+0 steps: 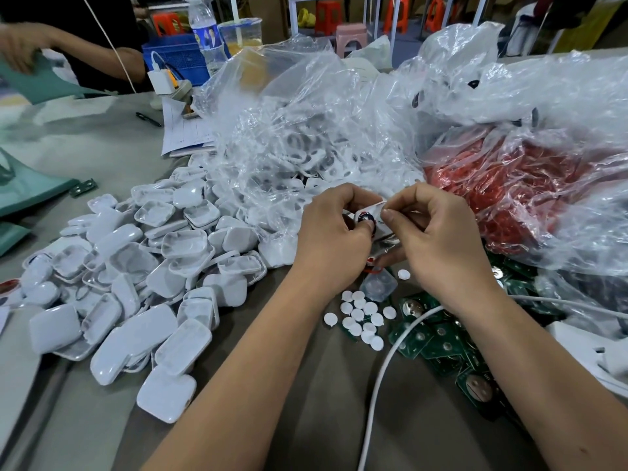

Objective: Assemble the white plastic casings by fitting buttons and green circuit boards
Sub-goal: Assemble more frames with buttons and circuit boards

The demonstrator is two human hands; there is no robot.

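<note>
Centrally, both hands, left hand [331, 229] and right hand [438, 232], pinching one casing [375, 212], buttons [360, 316] below, bags [323, 130] behind.

The grey table [112, 147] bears white casings [136, 277], white buttons [360, 317] (loose), green circuit boards [438, 345] and plastic bags [306, 130].

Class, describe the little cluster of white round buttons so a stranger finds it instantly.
Start at the big pile of white casings on the left. Move right, past the left forearm, to the green circuit boards. The white buttons lie just left of them: small flat discs, not boxy shells.
</note>
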